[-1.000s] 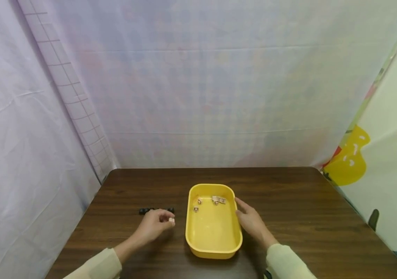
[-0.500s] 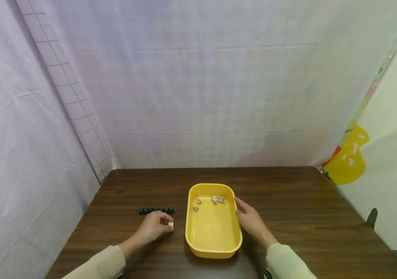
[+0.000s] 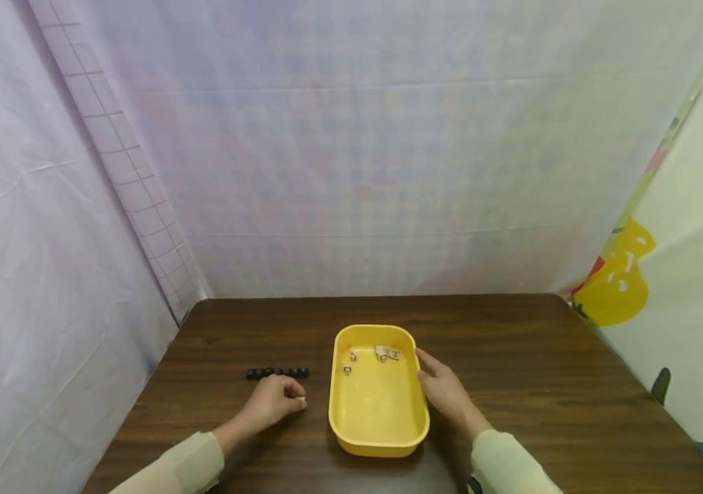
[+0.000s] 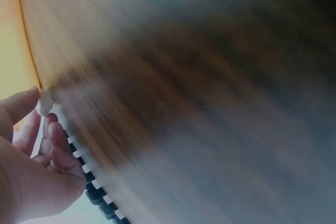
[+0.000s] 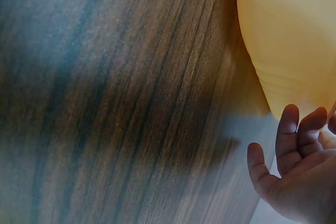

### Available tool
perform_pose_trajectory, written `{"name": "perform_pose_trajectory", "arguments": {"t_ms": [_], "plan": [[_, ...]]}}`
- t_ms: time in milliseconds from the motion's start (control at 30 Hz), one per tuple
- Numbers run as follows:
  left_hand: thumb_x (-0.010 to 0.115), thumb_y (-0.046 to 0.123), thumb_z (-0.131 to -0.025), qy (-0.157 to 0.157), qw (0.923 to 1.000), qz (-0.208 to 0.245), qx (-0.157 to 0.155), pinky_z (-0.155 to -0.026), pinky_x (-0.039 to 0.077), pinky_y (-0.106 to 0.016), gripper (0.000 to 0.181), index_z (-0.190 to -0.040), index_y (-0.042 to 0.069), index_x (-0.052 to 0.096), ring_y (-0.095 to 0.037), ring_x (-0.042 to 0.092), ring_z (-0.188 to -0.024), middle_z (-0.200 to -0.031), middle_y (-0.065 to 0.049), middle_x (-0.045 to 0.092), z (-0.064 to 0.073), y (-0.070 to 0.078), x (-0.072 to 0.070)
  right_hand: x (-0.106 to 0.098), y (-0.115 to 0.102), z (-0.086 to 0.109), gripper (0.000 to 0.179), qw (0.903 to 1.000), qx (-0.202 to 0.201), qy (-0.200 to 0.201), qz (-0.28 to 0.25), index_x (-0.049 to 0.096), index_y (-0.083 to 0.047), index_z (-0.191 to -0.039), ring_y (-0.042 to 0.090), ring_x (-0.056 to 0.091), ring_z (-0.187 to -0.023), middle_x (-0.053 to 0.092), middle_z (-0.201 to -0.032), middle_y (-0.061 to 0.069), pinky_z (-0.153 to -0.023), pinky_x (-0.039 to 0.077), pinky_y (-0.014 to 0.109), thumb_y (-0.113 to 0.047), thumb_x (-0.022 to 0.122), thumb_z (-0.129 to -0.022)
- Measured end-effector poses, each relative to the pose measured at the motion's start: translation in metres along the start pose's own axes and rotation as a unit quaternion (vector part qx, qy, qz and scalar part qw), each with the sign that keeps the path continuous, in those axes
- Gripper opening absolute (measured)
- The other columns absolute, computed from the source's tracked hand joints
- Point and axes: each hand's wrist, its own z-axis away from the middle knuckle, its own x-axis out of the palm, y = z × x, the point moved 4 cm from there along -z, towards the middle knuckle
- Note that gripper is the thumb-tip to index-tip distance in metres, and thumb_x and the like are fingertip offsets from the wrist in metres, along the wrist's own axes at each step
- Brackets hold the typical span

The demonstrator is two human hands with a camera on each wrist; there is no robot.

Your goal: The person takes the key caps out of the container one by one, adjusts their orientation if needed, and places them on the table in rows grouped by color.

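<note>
In the head view my left hand (image 3: 268,401) is low over the table, left of a yellow plastic bin (image 3: 378,449). Its thumb and fingertips pinch a small white piece (image 4: 46,102), mostly covered by the fingers. Just beyond that hand lies a short row of small black blocks (image 3: 277,372), which shows pale gaps in the left wrist view. At the bin's right side is my right hand (image 3: 446,394), its fingers reaching to the rim. The right wrist view shows those fingers loosely bent beside the yellow wall. Several small pale pieces (image 3: 388,353) with brown marks lie inside the bin's far end.
A dark wood-grain table (image 3: 511,357) bears everything. Behind it hangs a pale checked curtain (image 3: 351,171). A white sheet (image 3: 42,240) closes the left side, and a printed cloth (image 3: 684,309) with yellow shapes hangs along the right.
My left hand has drawn slightly nearer to me and lowered, with less of the white piece showing between its fingers. The bin, the black row and my right hand stay in place.
</note>
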Motion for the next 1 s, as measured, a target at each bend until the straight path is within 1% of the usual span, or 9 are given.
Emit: {"name": "perform_pose_trajectory", "arguments": {"t_ms": [133, 300, 467, 633, 800, 1000], "plan": [[0.08, 0.01, -0.079, 0.003, 1.0, 0.002, 0.001, -0.065, 0.048, -0.029, 0.012, -0.086, 0.007, 0.072, -0.011, 0.057, -0.074, -0.079, 0.004, 0.064, -0.0002, -0.0012, 0.0002, -0.0002, 0.0008, -0.0001, 0.051, 1.0, -0.002, 0.003, 0.002, 0.037, -0.001, -0.151, 0.034, 0.056, -0.117, 0.043, -0.146, 0.029, -0.101, 0.042, 0.054, -0.011, 0.046, -0.101], [0.081, 0.009, -0.077, 0.008, 0.9999, -0.001, 0.008, -0.069, 0.048, -0.03, 0.017, -0.091, 0.006, 0.072, -0.013, 0.057, -0.077, -0.082, 0.001, 0.062, -0.0008, -0.0025, 0.0001, -0.0002, 0.0024, -0.0004, 0.052, 1.0, -0.002, 0.005, -0.002, 0.038, -0.001, -0.151, 0.034, 0.057, -0.117, 0.044, -0.145, 0.029, -0.101, 0.042, 0.053, -0.01, 0.046, -0.101], [0.081, 0.005, -0.074, 0.011, 0.9997, -0.007, 0.022, -0.066, 0.046, -0.028, 0.016, -0.086, 0.007, 0.071, -0.011, 0.055, -0.072, -0.077, 0.003, 0.061, -0.0014, -0.0029, -0.0009, 0.0002, 0.0044, -0.0014, 0.052, 1.0, 0.002, 0.005, -0.003, 0.037, -0.001, -0.151, 0.034, 0.055, -0.119, 0.043, -0.146, 0.028, -0.102, 0.041, 0.053, -0.01, 0.046, -0.101], [0.078, 0.005, -0.076, 0.011, 0.9995, -0.014, 0.028, -0.064, 0.046, -0.027, 0.009, -0.082, 0.008, 0.072, -0.009, 0.054, -0.07, -0.074, 0.005, 0.062, -0.002, -0.0038, -0.0025, 0.0005, 0.0043, -0.0021, 0.052, 0.9999, 0.01, 0.003, -0.001, 0.037, -0.003, -0.152, 0.035, 0.054, -0.121, 0.041, -0.148, 0.027, -0.103, 0.04, 0.054, -0.011, 0.046, -0.101], [0.078, 0.007, -0.078, 0.007, 0.9996, -0.019, 0.02, -0.066, 0.047, -0.028, 0.009, -0.086, 0.007, 0.073, -0.01, 0.055, -0.073, -0.076, 0.005, 0.063, -0.0017, -0.004, -0.003, 0.0006, 0.0042, -0.0021, 0.052, 0.9999, 0.011, 0.001, 0.003, 0.037, -0.003, -0.152, 0.035, 0.053, -0.121, 0.041, -0.149, 0.027, -0.103, 0.04, 0.054, -0.012, 0.046, -0.101], [0.077, 0.008, -0.081, 0.005, 0.9993, -0.028, 0.023, -0.067, 0.047, -0.029, 0.009, -0.089, 0.007, 0.073, -0.011, 0.056, -0.074, -0.078, 0.005, 0.063, -0.001, -0.0037, -0.0033, 0.0009, 0.0043, -0.0022, 0.052, 1.0, 0.004, -0.001, 0.003, 0.036, -0.002, -0.152, 0.036, 0.054, -0.121, 0.041, -0.148, 0.028, -0.102, 0.041, 0.054, -0.012, 0.046, -0.102]]}}
